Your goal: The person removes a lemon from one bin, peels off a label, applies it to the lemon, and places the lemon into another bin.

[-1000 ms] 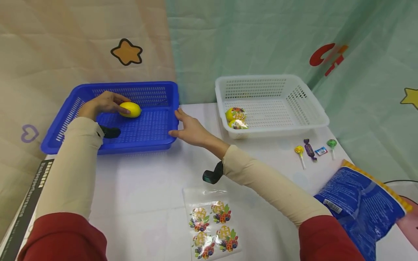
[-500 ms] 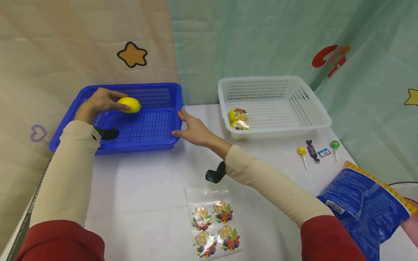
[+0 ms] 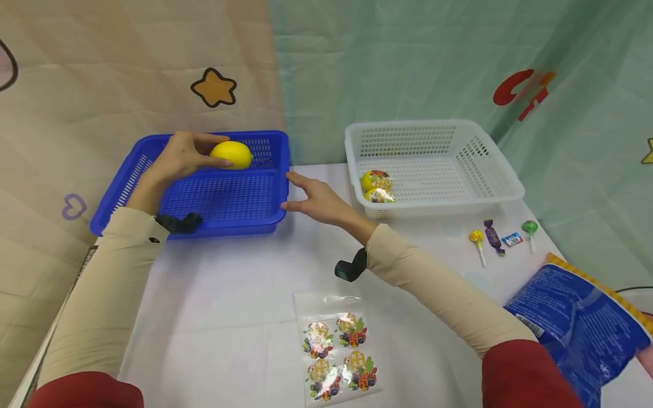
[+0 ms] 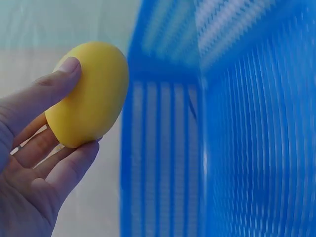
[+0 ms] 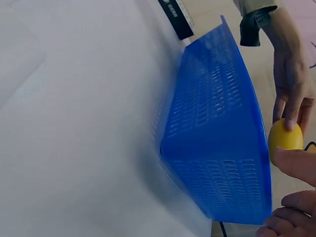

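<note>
A lemon [image 3: 232, 155] is pinched between the thumb and fingers of my left hand [image 3: 181, 156], above the back part of the blue basket [image 3: 229, 229]. In the left wrist view, the thumb presses on one side of the lemon [image 4: 96, 94] and the fingers lie behind and below it. My right hand [image 3: 321, 199] is at the basket's right rim, thumb and fingers spread; whether it touches the rim is hard to tell. Nothing shows in its grasp. In the right wrist view, its thumb [image 5: 296, 163] partly overlaps the lemon.
A white basket [image 3: 433, 205] at the right contains two lemons [image 3: 376, 180] bearing fruit stickers. A sticker sheet [image 3: 339, 357] lies on the front of the table. Two lollipops [image 3: 476, 238] and two wrapped candies [image 3: 494, 237] lie near a blue bag [image 3: 576, 323].
My left hand has raised the lemon from low in the blue basket and carried it to the right. My right hand has stayed by the rim; the head view has shifted slightly.
</note>
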A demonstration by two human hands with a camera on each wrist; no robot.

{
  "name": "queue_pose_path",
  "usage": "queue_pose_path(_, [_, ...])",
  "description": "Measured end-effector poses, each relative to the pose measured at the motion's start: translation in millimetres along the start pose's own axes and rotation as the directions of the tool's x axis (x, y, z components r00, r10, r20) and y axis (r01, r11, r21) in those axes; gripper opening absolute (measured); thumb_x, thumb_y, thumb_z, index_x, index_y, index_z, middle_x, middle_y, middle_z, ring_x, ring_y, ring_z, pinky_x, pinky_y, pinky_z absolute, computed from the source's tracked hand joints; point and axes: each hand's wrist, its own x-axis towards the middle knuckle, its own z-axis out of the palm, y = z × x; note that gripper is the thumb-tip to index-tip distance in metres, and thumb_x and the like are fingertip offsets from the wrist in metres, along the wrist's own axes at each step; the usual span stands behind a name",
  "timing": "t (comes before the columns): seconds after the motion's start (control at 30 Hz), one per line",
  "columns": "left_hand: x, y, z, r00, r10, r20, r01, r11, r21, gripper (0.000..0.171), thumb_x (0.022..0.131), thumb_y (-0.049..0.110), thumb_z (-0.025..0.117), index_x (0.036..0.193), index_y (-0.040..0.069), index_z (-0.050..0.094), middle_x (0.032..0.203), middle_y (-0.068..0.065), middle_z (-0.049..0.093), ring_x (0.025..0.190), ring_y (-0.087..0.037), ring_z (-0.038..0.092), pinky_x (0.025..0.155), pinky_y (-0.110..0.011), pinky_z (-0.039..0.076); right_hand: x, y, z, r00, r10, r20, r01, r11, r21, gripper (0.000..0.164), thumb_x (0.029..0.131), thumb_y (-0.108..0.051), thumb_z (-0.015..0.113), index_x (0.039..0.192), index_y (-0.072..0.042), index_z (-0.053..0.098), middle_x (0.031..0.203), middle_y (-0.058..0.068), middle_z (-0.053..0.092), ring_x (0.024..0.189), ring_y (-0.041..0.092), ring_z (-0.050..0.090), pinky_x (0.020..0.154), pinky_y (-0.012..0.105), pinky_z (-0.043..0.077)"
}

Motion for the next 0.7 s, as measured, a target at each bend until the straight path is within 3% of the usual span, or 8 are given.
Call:
queue_pose_path(0.17, [-10.1, 29.3, 21.9, 0.993, 0.118, 0.022, -0.116, 0.990, -0.080, 0.058, 0.083, 0.028, 0.080, 0.135, 0.010, 0.061, 0.131, -0.015, 0.062, 0.114, -0.027, 0.061, 0.090, -0.026, 0.052, -8, 1, -9, 0.998, -0.033, -0.056, 0.037, 0.997, 0.070, 0.076, 0.094, -0.028, 0.067, 0.156, -0.012, 0.026, 0.160, 0.002, 0.027, 0.145, 0.019, 0.029, 0.114, 0.030, 0.029])
queue_pose_path(0.3, [-16.3, 48.4, 39.9, 0.977, 0.205, 0.056, -0.195, 0.970, -0.145, 0.055, 0.083, 0.022, 0.081, 0.133, 0.009, 0.062, 0.129, -0.012, 0.064, 0.113, -0.026, 0.063, 0.092, -0.031, 0.053, -14, 3, -15, 0.993, -0.078, -0.094, 0.096, 0.975, 0.203, 0.077, 0.093, -0.024, 0.069, 0.156, -0.011, 0.026, 0.160, 0.002, 0.028, 0.143, 0.014, 0.031, 0.112, 0.024, 0.031])
queue_pose_path(0.5, [-24.6, 70.3, 71.5, 0.954, 0.285, 0.093, -0.257, 0.938, -0.233, 0.053, 0.081, 0.015, 0.082, 0.130, 0.005, 0.064, 0.126, -0.012, 0.065, 0.113, -0.026, 0.063, 0.093, -0.035, 0.053, -27, 12, -22, 0.984, -0.131, -0.124, 0.172, 0.892, 0.418, 0.078, 0.093, -0.011, 0.069, 0.156, -0.007, 0.023, 0.160, 0.006, 0.027, 0.141, 0.018, 0.037, 0.108, 0.027, 0.038])
queue_pose_path(0.7, [-33.5, 82.9, 98.8, 0.944, 0.321, 0.079, -0.288, 0.916, -0.281, 0.051, 0.081, 0.009, 0.082, 0.128, 0.001, 0.064, 0.126, -0.015, 0.064, 0.113, -0.029, 0.063, 0.092, -0.037, 0.054, -48, 22, -28, 0.982, -0.111, -0.149, 0.165, 0.890, 0.424, 0.069, 0.091, -0.008, 0.070, 0.151, -0.006, 0.036, 0.154, 0.006, 0.038, 0.137, 0.021, 0.043, 0.107, 0.031, 0.040])
